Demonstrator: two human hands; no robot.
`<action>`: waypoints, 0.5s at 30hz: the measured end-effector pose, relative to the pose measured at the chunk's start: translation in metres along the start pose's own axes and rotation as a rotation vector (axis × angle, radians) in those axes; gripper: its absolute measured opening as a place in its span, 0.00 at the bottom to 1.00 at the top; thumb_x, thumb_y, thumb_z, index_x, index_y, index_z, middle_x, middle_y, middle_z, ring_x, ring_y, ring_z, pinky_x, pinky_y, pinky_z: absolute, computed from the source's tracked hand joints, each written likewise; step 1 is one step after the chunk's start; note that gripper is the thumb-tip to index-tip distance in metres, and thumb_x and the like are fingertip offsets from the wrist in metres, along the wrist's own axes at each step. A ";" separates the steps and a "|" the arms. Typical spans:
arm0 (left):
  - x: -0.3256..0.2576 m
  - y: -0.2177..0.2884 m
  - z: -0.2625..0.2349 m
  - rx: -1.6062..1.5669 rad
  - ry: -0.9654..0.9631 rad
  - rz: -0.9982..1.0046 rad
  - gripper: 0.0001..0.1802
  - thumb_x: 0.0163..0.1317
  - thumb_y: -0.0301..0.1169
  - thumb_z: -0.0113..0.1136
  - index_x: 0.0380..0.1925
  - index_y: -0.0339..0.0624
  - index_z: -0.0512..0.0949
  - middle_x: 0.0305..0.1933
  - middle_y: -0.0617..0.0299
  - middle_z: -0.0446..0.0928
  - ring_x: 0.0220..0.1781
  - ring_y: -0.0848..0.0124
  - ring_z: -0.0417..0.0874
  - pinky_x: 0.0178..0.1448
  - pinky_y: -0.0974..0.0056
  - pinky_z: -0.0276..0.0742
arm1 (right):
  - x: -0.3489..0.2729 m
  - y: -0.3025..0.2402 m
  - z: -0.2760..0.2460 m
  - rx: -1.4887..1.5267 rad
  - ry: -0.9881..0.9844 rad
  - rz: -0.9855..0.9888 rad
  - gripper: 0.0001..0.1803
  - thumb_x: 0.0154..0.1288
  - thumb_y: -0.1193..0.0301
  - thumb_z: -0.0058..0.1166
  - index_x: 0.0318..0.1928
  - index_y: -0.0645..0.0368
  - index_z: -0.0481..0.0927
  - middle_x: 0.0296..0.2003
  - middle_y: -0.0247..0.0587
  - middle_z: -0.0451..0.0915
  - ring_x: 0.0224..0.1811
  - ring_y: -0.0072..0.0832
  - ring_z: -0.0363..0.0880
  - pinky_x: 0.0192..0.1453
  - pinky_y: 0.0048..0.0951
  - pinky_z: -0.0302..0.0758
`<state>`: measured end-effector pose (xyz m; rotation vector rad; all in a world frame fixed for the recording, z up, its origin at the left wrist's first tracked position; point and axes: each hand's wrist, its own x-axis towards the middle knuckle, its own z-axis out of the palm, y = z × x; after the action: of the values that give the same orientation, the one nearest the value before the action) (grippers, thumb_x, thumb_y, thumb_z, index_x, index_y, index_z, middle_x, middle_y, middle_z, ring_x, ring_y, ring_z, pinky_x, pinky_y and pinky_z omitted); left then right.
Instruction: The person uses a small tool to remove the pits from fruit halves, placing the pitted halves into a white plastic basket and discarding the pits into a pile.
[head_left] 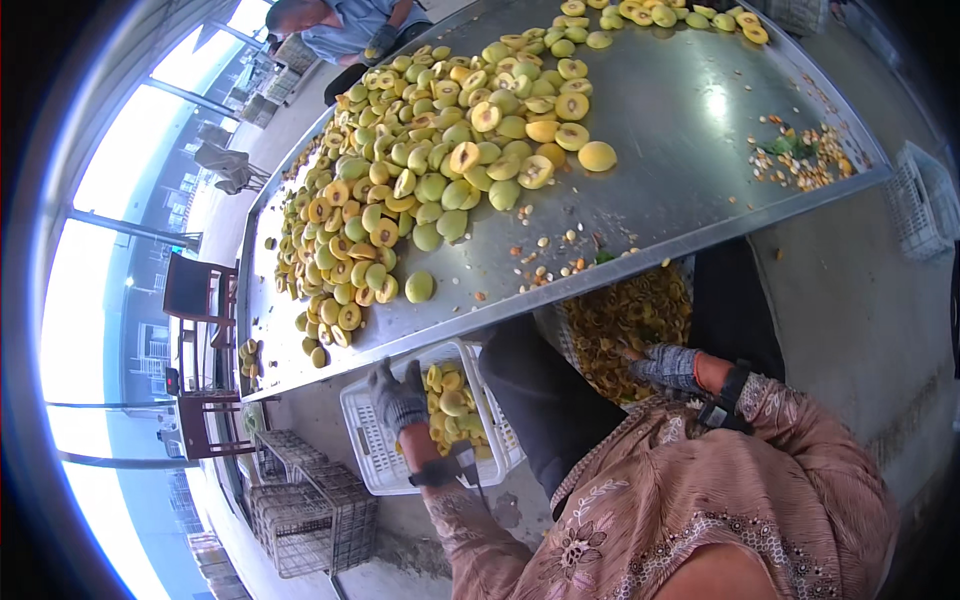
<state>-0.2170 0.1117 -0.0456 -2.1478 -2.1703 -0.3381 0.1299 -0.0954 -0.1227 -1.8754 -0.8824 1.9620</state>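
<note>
Fruit halves (pixel 452 400) lie in the white crate (pixel 372 455) just beside the left hand (pixel 397 397).

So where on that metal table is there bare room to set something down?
The metal table is bare between the big pile of halved fruit and the scraps at the right corner. A thin strip along the near edge holds only pits. The left half is crowded.

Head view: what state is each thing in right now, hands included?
Left hand: gloved, fingers spread over the white crate, holding nothing.
Right hand: gloved, down in the basket of pits.
White crate: partly filled with halved fruit.
Basket of pits: nearly full.
Metal table: heaped with halved fruit.
</note>
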 end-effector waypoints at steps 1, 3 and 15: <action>0.017 0.007 0.002 -0.122 0.042 0.031 0.30 0.46 0.47 0.61 0.45 0.38 0.71 0.50 0.43 0.68 0.52 0.50 0.69 0.56 0.55 0.64 | 0.004 0.002 -0.004 0.140 0.019 0.000 0.24 0.58 0.50 0.46 0.28 0.62 0.75 0.14 0.34 0.69 0.13 0.23 0.67 0.17 0.25 0.66; 0.058 0.014 0.023 -0.219 0.135 0.248 0.31 0.46 0.45 0.61 0.48 0.40 0.69 0.50 0.44 0.68 0.54 0.50 0.67 0.57 0.56 0.64 | 0.001 -0.001 -0.007 0.148 0.033 -0.018 0.23 0.59 0.51 0.47 0.27 0.61 0.75 0.14 0.33 0.69 0.13 0.22 0.66 0.17 0.25 0.65; 0.086 0.100 0.033 -1.883 -0.806 -0.092 0.22 0.53 0.38 0.54 0.49 0.45 0.67 0.38 0.52 0.72 0.29 0.63 0.77 0.22 0.68 0.72 | -0.008 0.018 -0.016 -0.033 0.092 -0.593 0.18 0.62 0.53 0.43 0.39 0.54 0.73 0.16 0.30 0.69 0.16 0.22 0.67 0.18 0.24 0.64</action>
<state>-0.1157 0.2024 -0.0497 -3.0851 -2.4576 -2.9155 0.1500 -0.1101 -0.1269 -1.4717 -1.2680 1.4940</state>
